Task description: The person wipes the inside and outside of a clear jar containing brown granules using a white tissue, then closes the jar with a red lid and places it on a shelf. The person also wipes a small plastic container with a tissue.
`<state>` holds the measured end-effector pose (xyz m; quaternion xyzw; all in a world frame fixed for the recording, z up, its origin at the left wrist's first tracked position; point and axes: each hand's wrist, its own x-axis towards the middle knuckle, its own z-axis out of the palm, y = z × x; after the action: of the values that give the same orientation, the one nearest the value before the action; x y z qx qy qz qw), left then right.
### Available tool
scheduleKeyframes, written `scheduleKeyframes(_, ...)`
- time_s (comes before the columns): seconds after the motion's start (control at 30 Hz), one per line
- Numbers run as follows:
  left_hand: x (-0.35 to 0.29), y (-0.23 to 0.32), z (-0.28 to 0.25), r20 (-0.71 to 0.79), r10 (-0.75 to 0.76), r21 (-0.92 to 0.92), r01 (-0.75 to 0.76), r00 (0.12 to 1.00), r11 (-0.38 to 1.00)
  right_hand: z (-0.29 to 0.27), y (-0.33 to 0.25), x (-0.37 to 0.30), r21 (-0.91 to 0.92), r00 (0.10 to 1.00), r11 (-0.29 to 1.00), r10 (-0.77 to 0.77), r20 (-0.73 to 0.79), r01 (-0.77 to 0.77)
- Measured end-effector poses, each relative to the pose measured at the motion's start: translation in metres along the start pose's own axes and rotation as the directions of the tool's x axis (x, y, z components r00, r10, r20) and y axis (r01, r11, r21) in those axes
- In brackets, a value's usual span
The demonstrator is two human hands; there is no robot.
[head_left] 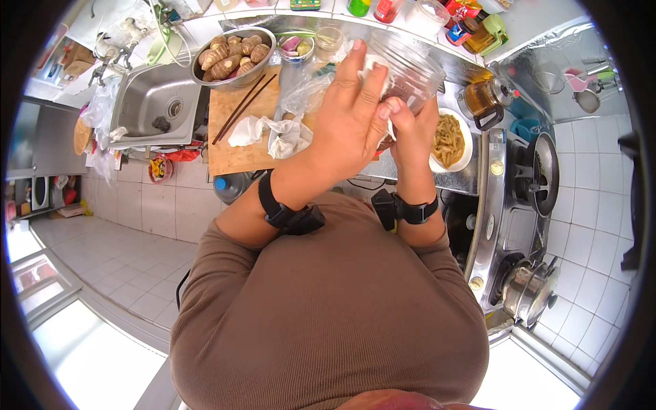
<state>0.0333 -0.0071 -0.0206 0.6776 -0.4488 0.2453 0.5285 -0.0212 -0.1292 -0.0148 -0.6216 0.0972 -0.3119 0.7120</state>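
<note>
Clock directions taken around the clear jar (417,58), 12 toward the picture's top.

Step in hand, judged: wiping the jar with white tissue (377,70). The jar lies tilted between the two hands, above the surface (463,180).

Right hand (414,137): at 6 o'clock, curled around the near side of the jar, apparently bearing it. Left hand (347,123): at 8 o'clock, fingers long and nearly straight, laid against the tissue on the jar's side; whether they pinch the tissue or only press it, cannot tell.

Next move, judged: calls for a firm right-hand hold while the left works the tissue round the wall; smooth plastic or glass could slip. Crumpled tissues (290,139) lie at 8 o'clock on the cutting board (224,102); a plate (468,145) of brown strips (447,140) sits close by at 5.

Hidden: the right fingertips, behind the jar; much of the tissue, under the left fingers. A reddish-brown patch between the palms is unidentified. Jar's mouth or base toward 12: not clear. Contents, if any: unreadable through the glare.
</note>
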Motion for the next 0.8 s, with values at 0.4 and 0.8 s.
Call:
scheduleKeyframes(0.4, 0.024, 0.0, -0.028, 0.386, -0.383, -0.397, 0.526, 0.839, 0.752, -0.011, -0.008, 0.0, 0.235, 0.988, 0.972, -0.039, 0.15, 0.003)
scheduleKeyframes(0.8, 0.004, 0.017, -0.01, 0.031, 0.005, 0.225, -0.012, 1.0, 0.974, 0.003, -0.006, 0.0, 0.155, 0.998, 0.986, -0.059, 0.005, 0.058)
